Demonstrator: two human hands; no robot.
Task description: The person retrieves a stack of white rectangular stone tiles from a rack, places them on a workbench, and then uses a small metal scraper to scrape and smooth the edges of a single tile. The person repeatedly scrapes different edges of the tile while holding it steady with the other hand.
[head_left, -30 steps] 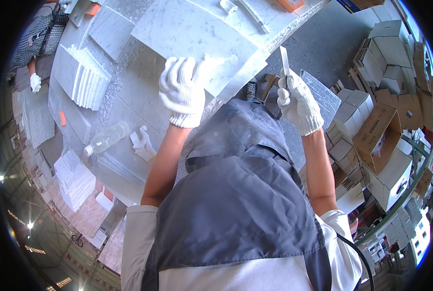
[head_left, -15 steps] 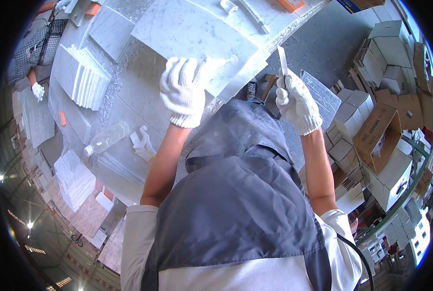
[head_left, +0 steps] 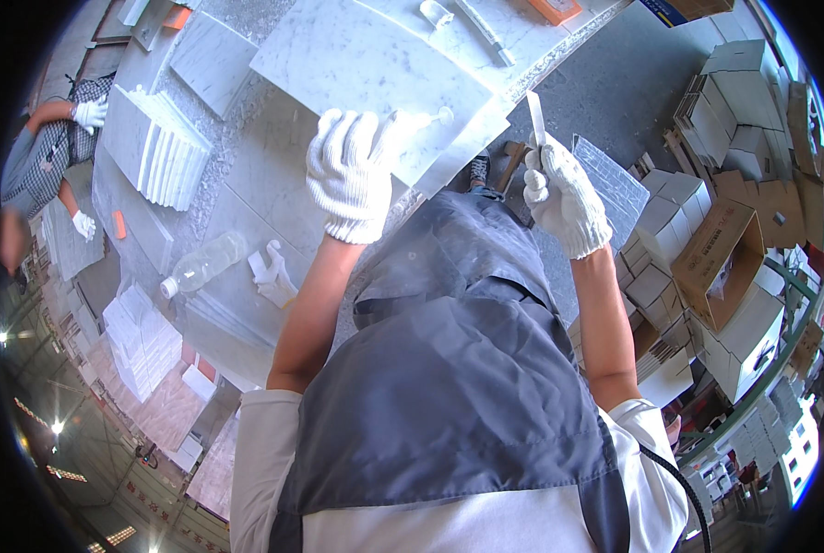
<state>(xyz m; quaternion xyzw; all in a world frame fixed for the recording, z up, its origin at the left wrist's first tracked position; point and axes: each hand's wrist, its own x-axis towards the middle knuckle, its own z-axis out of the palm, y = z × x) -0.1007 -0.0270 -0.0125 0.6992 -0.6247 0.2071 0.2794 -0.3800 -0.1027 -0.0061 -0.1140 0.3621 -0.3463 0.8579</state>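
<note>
My left hand (head_left: 352,180), in a white knitted glove, rests at the near edge of a pale grey-veined marble tile (head_left: 356,55). Its fingers are stretched and slightly apart. Beside its thumb is a whitish round spot (head_left: 443,116) with a pale streak; whether it is a smear or a small object I cannot tell. My right hand (head_left: 564,198), also gloved, is closed round a narrow flat blade (head_left: 535,120) pointing up and away, beyond the tile's right edge and over the floor.
Another tile leans upright (head_left: 610,175) past my right hand. Stacked tiles (head_left: 158,152), a clear plastic bottle (head_left: 204,264) and a loose glove (head_left: 272,272) lie left. Cardboard boxes (head_left: 721,263) crowd the right. A co-worker (head_left: 43,170) stands at far left.
My hands have hardly moved; the blade's tip has tilted slightly left. At far left the co-worker has leaned further into view, one gloved hand now by the tile stack.
</note>
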